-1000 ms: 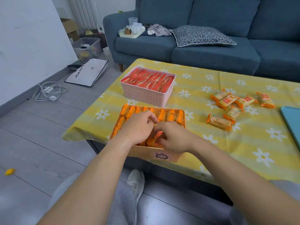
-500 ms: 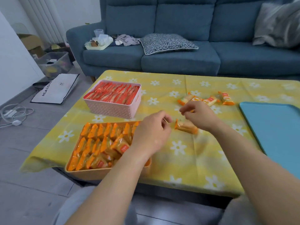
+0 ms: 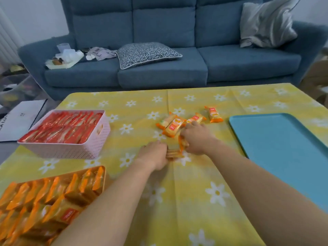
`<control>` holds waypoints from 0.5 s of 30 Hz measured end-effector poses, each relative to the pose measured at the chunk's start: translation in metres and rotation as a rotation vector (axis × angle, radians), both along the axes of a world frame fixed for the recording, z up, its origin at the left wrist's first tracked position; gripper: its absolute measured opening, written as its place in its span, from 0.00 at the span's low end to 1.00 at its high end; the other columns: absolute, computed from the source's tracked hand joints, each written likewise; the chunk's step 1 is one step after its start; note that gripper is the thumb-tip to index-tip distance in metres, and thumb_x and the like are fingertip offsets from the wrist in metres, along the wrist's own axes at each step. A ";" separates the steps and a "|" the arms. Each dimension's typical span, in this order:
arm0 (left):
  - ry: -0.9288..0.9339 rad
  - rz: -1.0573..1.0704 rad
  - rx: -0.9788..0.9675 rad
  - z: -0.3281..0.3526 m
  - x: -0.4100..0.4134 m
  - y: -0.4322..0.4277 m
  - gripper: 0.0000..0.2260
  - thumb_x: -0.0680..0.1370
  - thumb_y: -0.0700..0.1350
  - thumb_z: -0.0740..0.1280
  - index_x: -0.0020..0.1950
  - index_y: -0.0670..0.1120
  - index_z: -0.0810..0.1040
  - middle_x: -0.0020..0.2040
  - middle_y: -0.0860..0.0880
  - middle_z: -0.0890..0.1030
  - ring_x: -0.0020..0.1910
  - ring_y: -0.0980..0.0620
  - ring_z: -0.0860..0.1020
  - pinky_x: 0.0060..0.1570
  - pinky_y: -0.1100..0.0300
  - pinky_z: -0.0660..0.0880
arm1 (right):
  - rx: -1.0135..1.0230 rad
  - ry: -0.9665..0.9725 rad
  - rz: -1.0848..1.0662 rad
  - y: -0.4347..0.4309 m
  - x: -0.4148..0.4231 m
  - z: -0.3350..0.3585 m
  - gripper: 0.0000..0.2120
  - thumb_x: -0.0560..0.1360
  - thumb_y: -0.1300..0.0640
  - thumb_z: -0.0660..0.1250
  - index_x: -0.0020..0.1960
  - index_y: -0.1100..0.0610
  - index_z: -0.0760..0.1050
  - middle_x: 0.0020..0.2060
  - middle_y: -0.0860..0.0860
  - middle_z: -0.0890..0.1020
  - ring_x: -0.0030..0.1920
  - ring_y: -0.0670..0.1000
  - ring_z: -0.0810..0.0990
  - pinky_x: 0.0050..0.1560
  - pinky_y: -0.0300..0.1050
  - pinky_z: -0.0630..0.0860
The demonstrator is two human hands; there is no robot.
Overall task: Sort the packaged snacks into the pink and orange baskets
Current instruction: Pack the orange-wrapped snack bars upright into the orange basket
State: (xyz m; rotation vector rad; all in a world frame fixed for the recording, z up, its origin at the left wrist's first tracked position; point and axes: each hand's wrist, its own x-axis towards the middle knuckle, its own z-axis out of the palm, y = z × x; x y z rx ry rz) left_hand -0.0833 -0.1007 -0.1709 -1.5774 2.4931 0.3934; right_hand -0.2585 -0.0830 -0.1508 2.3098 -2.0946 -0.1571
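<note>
The pink basket (image 3: 71, 150) at the left holds rows of red snack packets. Nearer me at the bottom left, the orange basket (image 3: 103, 176) is packed with orange packets. Several loose orange snack packets (image 3: 173, 124) lie mid-table on the yellow cloth. My left hand (image 3: 153, 154) grips one orange packet (image 3: 173, 154) lying on the cloth. Beside it, my right hand (image 3: 194, 137) holds another orange packet (image 3: 182, 143) upright, at the near edge of the loose pile.
A teal tray (image 3: 278, 144) lies on the right of the table. A blue sofa (image 3: 159, 68) with cushions and clutter stands behind the table. A white bag (image 3: 16, 119) lies on the floor at the left.
Both hands left the orange basket and reached right to the loose pile. Each hand has taken hold of an orange packet. The view swung right.
</note>
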 end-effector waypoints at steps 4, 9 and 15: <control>0.403 0.253 -0.029 0.015 -0.014 -0.046 0.16 0.74 0.55 0.64 0.54 0.45 0.78 0.52 0.43 0.81 0.53 0.40 0.80 0.48 0.52 0.76 | -0.228 -0.631 -0.450 -0.030 -0.048 0.016 0.26 0.74 0.45 0.66 0.64 0.61 0.70 0.61 0.58 0.72 0.62 0.61 0.73 0.55 0.51 0.69; 0.490 0.416 -0.043 0.009 -0.040 -0.088 0.29 0.70 0.62 0.74 0.59 0.41 0.77 0.59 0.42 0.79 0.54 0.41 0.80 0.51 0.51 0.76 | -0.041 -0.630 -0.666 -0.065 -0.091 0.012 0.33 0.76 0.47 0.65 0.73 0.64 0.61 0.72 0.62 0.63 0.68 0.64 0.70 0.58 0.52 0.69; 0.333 0.316 -0.041 -0.013 -0.069 -0.092 0.38 0.66 0.58 0.80 0.68 0.43 0.70 0.65 0.43 0.76 0.64 0.41 0.76 0.60 0.50 0.75 | -0.010 -0.738 -0.487 -0.090 -0.077 -0.001 0.18 0.71 0.51 0.72 0.56 0.58 0.71 0.54 0.56 0.80 0.50 0.56 0.77 0.45 0.49 0.74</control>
